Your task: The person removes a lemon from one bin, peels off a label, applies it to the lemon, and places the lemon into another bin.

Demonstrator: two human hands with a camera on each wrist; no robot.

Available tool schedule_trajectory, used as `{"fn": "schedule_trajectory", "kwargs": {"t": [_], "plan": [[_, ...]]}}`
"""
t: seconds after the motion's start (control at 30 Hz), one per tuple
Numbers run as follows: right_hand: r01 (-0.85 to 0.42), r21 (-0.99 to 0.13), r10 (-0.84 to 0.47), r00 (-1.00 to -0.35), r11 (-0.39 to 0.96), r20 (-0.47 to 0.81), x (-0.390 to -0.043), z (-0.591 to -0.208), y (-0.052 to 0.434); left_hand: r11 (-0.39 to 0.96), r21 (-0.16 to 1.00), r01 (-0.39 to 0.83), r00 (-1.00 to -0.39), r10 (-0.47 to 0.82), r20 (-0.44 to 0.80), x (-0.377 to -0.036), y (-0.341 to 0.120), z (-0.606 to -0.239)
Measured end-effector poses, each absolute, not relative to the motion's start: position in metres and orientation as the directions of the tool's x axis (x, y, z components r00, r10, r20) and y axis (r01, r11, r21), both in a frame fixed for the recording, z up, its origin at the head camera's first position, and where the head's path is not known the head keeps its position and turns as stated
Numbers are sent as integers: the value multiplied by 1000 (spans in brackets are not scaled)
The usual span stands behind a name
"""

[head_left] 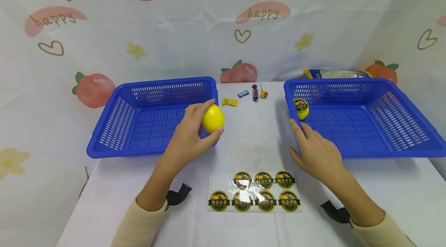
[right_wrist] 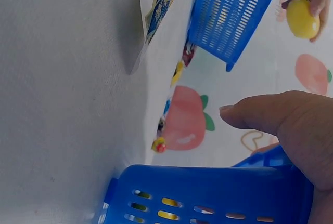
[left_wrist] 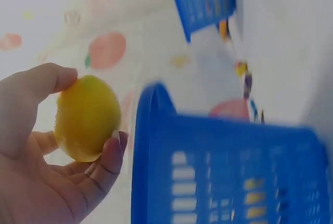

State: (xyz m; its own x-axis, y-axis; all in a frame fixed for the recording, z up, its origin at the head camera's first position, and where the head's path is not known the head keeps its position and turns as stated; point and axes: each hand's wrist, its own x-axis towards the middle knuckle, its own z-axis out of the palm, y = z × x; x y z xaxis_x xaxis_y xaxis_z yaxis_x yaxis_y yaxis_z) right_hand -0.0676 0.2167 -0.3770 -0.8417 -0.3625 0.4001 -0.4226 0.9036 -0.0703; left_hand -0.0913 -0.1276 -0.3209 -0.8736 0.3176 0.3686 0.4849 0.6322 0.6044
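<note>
Left hand (head_left: pixel 189 138) pinches the lemon (head_left: pixel 212 119) betw. thumb and fingertips, up over the near-right corner of the left basket (head_left: pixel 115 131), long axis roughly upright w/ the top tipped a bit toward the far side. Right hand (head_left: pixel 315 150) is flat, fingers straight, resting on the near-left rim of the right basket (head_left: pixel 400 123). That basket holds one stickered lemon (head_left: pixel 301 108) in its far-left corner; sticker sheet (head_left: pixel 254 192) lies on the table (head_left: pixel 251 138) betw. the wrists, sweets (head_left: pixel 256 93) farther back.
</note>
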Motion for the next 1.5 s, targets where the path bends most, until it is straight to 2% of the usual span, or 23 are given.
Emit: {"fn": "schedule_trajectory", "kwargs": {"t": [0.2,0.37,0.63,0.83,1.0,1.5], "plan": [[-434,-64,-369,-827,899,424,-68,-377,217,501,630,593,-803,431,413,-80,-99,-333],[-430,-64,-364,-827,901,429,-67,-378,217,435,686,584,-783,524,335,-71,-79,-346],[-427,-56,-364,-825,902,432,-68,-377,216,528,664,529,-781,610,137,-71,-66,-368],[-426,-55,-363,-824,903,435,-68,-378,216,672,529,518,-813,578,62,-80,-64,-385],[-423,-57,-360,-826,904,433,-68,-379,217,724,515,459,-840,543,-15,-88,-67,-397],[-414,-47,-355,-828,909,433,-68,-379,216,703,534,470,-827,562,-13,-90,-72,-396]]}}
